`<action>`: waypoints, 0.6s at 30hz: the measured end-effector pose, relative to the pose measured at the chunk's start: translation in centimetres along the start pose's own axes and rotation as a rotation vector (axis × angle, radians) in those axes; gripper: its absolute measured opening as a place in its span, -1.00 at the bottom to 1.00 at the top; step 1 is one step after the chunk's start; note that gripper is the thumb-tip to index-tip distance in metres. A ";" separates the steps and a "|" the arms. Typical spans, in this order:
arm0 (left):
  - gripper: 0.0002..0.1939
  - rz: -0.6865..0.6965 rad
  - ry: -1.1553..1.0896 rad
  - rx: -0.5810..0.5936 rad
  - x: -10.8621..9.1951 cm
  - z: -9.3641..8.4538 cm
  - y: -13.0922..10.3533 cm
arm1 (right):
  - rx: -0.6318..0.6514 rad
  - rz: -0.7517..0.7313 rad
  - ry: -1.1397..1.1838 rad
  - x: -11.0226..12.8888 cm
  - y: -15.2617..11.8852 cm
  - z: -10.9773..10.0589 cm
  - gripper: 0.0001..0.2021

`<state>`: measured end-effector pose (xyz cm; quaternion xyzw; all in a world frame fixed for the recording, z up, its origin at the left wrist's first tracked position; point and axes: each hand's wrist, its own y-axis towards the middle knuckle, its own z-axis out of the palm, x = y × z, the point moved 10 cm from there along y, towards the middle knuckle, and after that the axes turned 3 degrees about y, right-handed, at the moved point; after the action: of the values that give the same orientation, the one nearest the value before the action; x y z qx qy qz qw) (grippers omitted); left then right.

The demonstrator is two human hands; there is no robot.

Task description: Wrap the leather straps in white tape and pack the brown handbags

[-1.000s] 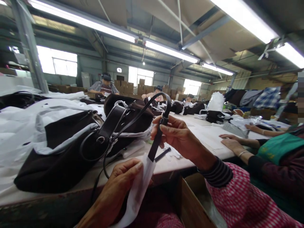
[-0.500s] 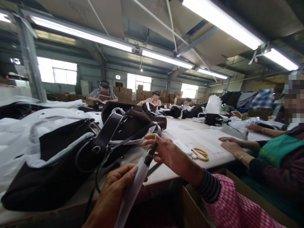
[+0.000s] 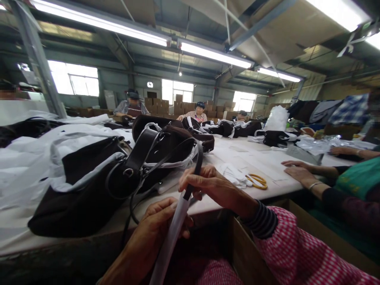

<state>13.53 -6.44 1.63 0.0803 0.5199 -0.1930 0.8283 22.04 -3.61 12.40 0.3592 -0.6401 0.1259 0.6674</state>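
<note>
My left hand (image 3: 162, 221) is closed on a long translucent white sleeve (image 3: 173, 229) that hangs down below the table edge. Out of the sleeve's upper end comes a dark strap (image 3: 198, 160), pinched between the thumb and fingers of my right hand (image 3: 204, 182). From there the strap curves up and back toward a dark brown bag (image 3: 175, 146) with a black handle. Another dark bag (image 3: 77, 198), with white wrapping on its rim, lies at the left, close to my left hand.
Yellow-handled scissors (image 3: 257, 181) lie on the white table (image 3: 246, 158), right of my hands. A co-worker's hands (image 3: 299, 172) rest at the table's right edge. An open cardboard box (image 3: 249, 245) stands below. More dark bags and seated people are beyond.
My right hand has closed round the strap just above the sleeve; its fingers were more spread before. The metal buckle no longer shows. The view has shifted slightly.
</note>
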 end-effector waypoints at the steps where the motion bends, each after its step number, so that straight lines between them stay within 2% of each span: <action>1: -0.65 0.014 -0.004 -0.015 -0.3 -0.1 0.0 | 0.005 0.003 -0.037 -0.1 -0.2 0.4 -0.67; 5: -0.62 0.064 0.046 -0.068 -1.0 -0.6 -0.4 | -0.068 0.071 -0.093 -1.4 -0.6 0.6 -0.70; 9: -0.55 0.089 0.256 -0.099 -0.9 -1.0 -1.1 | -0.198 0.107 0.207 -2.7 0.3 -1.3 -0.62; 12: -0.52 0.096 0.374 -0.146 -1.4 -1.5 -1.4 | -0.245 0.037 0.325 -2.2 0.9 -2.0 -0.61; 15: -0.55 0.134 0.409 -0.220 -2.7 -2.4 -2.0 | -0.144 -0.020 0.180 -1.3 0.3 0.2 -0.67; 18: -0.51 0.193 0.310 -0.271 -3.6 -3.6 -2.9 | 0.031 0.045 0.197 -2.1 -0.4 3.9 -0.65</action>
<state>8.02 -7.01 3.40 0.0461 0.6519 -0.0267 0.7564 19.06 -5.81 10.01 0.3407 -0.5774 0.1854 0.7185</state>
